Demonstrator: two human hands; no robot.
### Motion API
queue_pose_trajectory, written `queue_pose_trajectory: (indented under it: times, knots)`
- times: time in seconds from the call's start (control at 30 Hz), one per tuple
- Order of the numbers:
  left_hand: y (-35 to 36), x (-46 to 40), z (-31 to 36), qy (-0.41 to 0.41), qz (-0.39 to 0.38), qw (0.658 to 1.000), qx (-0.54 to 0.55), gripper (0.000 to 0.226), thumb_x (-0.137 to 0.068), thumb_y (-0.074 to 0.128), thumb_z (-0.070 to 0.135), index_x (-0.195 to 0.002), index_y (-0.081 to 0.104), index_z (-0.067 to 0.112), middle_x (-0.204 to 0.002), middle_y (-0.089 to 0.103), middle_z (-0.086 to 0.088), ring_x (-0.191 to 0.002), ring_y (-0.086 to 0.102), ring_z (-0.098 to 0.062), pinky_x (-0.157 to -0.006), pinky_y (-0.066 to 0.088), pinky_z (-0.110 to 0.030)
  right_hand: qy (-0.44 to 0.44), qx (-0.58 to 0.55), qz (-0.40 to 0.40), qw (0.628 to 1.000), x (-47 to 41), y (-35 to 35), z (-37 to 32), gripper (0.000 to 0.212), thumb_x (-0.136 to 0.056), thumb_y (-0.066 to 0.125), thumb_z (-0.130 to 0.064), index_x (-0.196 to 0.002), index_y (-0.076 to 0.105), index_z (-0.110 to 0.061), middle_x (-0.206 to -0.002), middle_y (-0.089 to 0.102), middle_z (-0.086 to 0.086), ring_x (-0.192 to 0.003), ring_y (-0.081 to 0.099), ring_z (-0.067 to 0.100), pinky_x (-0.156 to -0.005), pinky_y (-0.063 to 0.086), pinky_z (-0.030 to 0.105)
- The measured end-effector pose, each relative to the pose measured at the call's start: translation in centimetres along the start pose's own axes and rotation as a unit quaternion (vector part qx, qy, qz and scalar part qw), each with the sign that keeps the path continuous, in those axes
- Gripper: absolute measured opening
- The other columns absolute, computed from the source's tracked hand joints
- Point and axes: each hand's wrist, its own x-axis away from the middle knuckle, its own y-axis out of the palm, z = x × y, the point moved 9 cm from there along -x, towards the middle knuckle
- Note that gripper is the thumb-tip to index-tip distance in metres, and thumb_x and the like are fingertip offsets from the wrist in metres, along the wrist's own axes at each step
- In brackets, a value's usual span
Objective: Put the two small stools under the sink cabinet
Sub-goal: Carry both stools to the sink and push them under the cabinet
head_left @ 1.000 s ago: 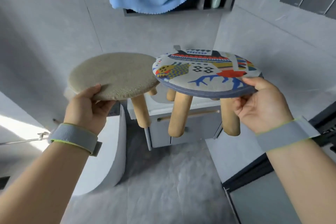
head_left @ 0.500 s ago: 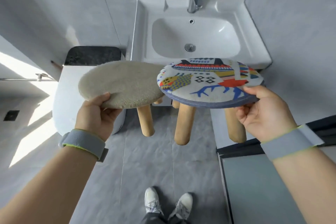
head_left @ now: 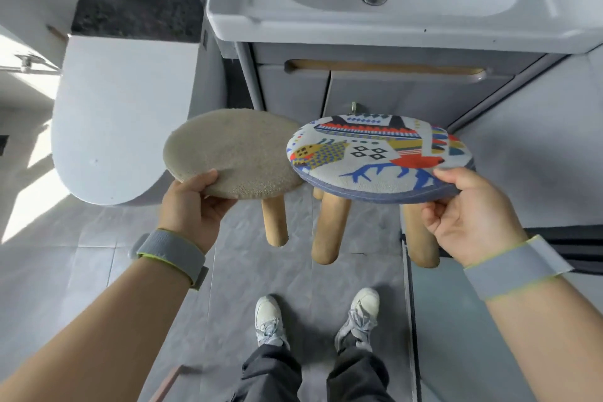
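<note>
My left hand (head_left: 192, 206) grips the near rim of a beige fuzzy-topped stool (head_left: 235, 153) with wooden legs, held in the air. My right hand (head_left: 470, 219) grips the near right rim of a colourful patterned stool (head_left: 378, 157), which is also off the floor and overlaps the beige one's right edge. Both hang in front of the grey sink cabinet (head_left: 375, 88), below the white sink (head_left: 391, 19). The gap beneath the cabinet is hidden behind the stools.
A white toilet (head_left: 120, 114) with a dark tank top stands left of the cabinet. A dark-framed panel (head_left: 489, 320) lies at the right. My two feet in pale sneakers (head_left: 316, 316) stand on the grey tiled floor.
The view has tilted down: the sink now fills the top, and the cabinet front and my feet show. Both stools sit lower in view, still held.
</note>
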Motion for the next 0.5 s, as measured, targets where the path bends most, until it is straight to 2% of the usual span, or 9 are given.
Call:
queue_pose_trajectory:
  times: [0.17, 0.33, 0.5]
  knots:
    - [-0.4, -3.9, -6.0, -0.019, 0.021, 1.000, 0.005, 0.018, -0.090, 0.053, 0.000, -0.103, 0.059, 0.012, -0.083, 0.069, -0.005, -0.075, 0.068, -0.021, -0.060, 0.059, -0.032, 0.036, 0.015, -0.008, 0.999, -6.6, -0.8, 3.0, 0.004, -0.086, 0.060, -0.016, -0.081, 0.059, -0.015, -0.050, 0.065, -0.001, -0.040, 0.056, 0.009, -0.040, 0.043, 0.014]
    - [-1.4, -7.6, -12.5, -0.028, 0.051, 0.998, 0.020, 0.023, -0.090, 0.053, 0.000, -0.111, 0.057, 0.010, -0.092, 0.065, -0.008, -0.079, 0.067, -0.022, -0.059, 0.059, -0.032, 0.049, 0.051, -0.016, 0.997, -13.3, -2.2, 5.8, 0.005, -0.085, 0.060, -0.015, -0.080, 0.060, -0.015, -0.050, 0.065, -0.001, -0.040, 0.057, 0.009, -0.040, 0.044, 0.015]
    - [-2.4, -12.5, -18.7, -0.032, 0.058, 0.997, 0.039, 0.019, -0.091, 0.052, -0.001, -0.104, 0.058, 0.013, -0.095, 0.066, -0.009, -0.083, 0.067, -0.024, -0.059, 0.060, -0.033, 0.058, 0.068, -0.017, 0.996, -19.5, -3.0, 9.7, 0.004, -0.085, 0.060, -0.015, -0.081, 0.060, -0.014, -0.055, 0.065, 0.001, -0.044, 0.058, 0.011, -0.041, 0.044, 0.017]
